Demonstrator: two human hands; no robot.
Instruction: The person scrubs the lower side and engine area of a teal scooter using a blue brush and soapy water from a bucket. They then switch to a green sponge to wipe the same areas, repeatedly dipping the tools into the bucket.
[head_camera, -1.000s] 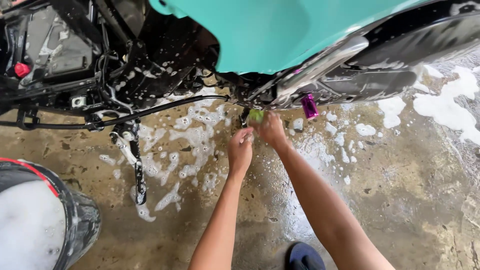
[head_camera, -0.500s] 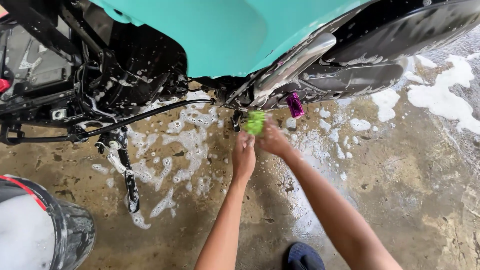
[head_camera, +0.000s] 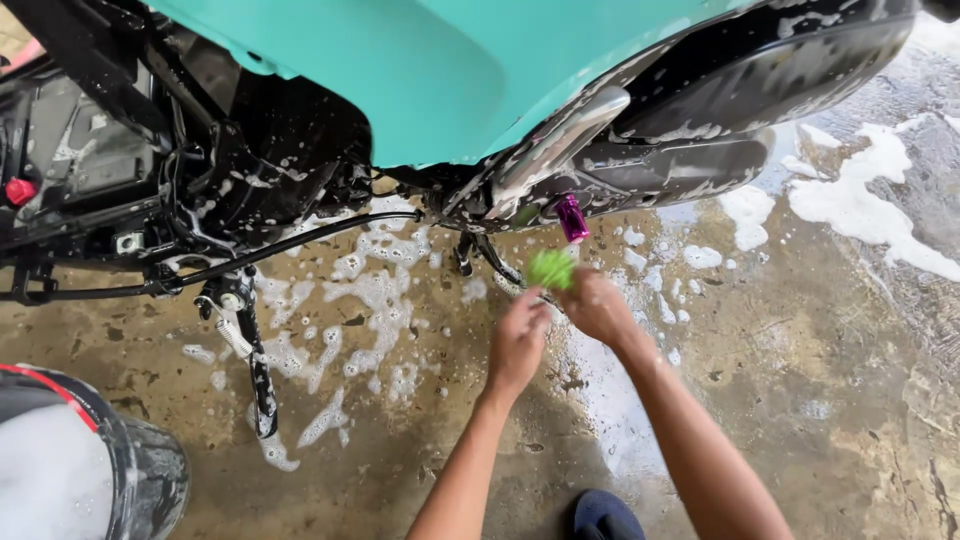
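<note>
Glossy teal painted body panel (head_camera: 400, 80), shiny chromed metal exhaust (head_camera: 560, 140), fluffy green cloth sponge (head_camera: 550, 268), rough wet concrete floor (head_camera: 820, 380), foam-streaked.

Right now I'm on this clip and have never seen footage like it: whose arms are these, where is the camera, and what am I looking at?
The camera sits on a person's head and looks down, so the two bare arms that reach up from the bottom edge are that person's own. There is one view only.

Above them is the lower side of a motorcycle with teal bodywork, black parts and a chrome piece, all flecked with soap suds. A small purple peg sticks out under it, and the side stand rests on the floor.

The right hand grips a fuzzy bright green washing tool. The left hand is close beside it; whether it touches the tool I cannot tell.

The wet concrete floor carries patches of white foam. At lower left stands a bucket of suds, and a dark shoe tip shows at the bottom.
</note>
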